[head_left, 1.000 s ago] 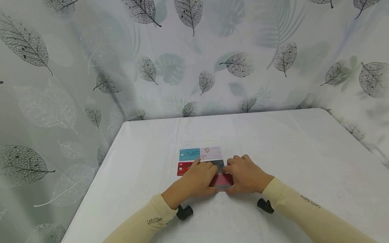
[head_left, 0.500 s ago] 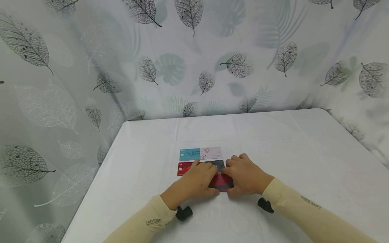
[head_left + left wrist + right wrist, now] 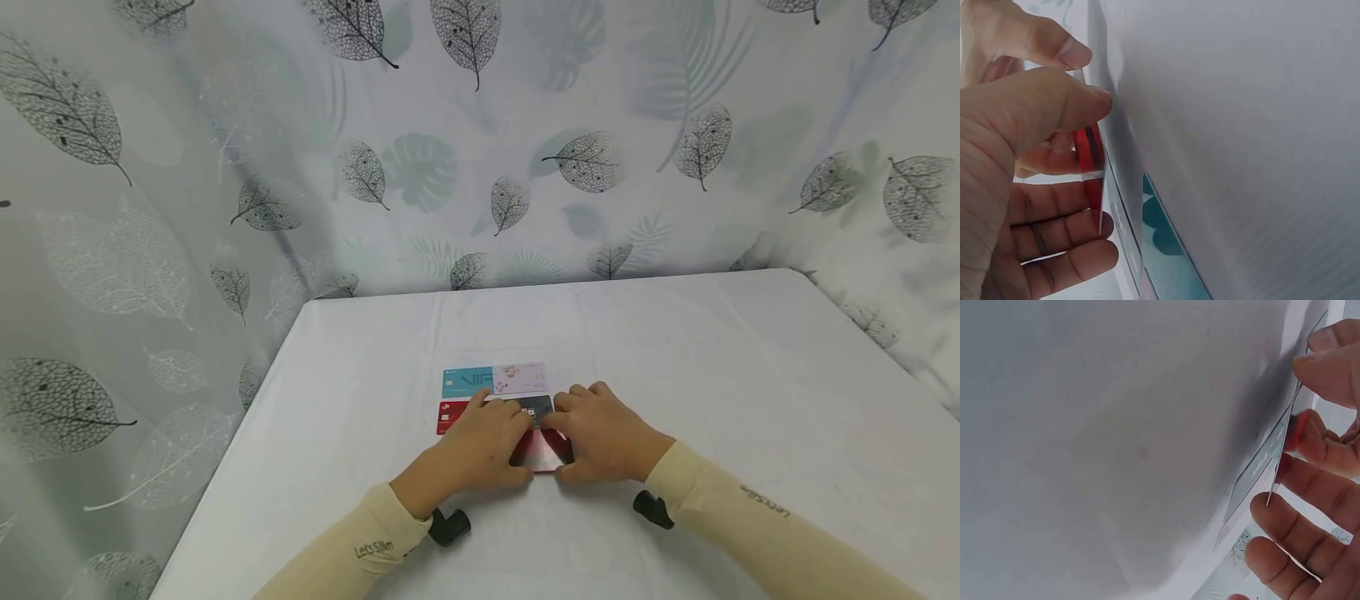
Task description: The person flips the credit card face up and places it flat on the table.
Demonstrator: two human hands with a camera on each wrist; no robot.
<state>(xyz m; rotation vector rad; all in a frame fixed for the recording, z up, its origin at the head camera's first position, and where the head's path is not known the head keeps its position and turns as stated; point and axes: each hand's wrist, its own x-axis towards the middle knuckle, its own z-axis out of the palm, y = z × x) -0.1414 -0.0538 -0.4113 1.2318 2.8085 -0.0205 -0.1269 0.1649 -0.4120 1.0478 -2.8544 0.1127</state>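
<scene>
A glossy red card (image 3: 540, 454) spans the gap between both hands, close over the table. My left hand (image 3: 483, 442) pinches its left end between thumb and fingers, and my right hand (image 3: 603, 437) pinches the right end the same way. In the left wrist view the red card's dark stripe (image 3: 1092, 149) shows between thumb and fingers. Just beyond lie a second red card (image 3: 452, 414), partly hidden by my left hand, and a dark grey card (image 3: 542, 406). Behind them are a teal card marked VIP (image 3: 461, 382) and a pale pink card with flowers (image 3: 519, 377).
The cards lie on a table with a white cover (image 3: 712, 350). A leaf-patterned curtain (image 3: 450, 217) stands along the back and sides. Black wrist devices (image 3: 450, 527) hang below both sleeve cuffs near the tabletop.
Both hands have shifted slightly left with the red card between them. The light on its surface changes, from dull to dark to a bright sheen. The other cards stay in place.
</scene>
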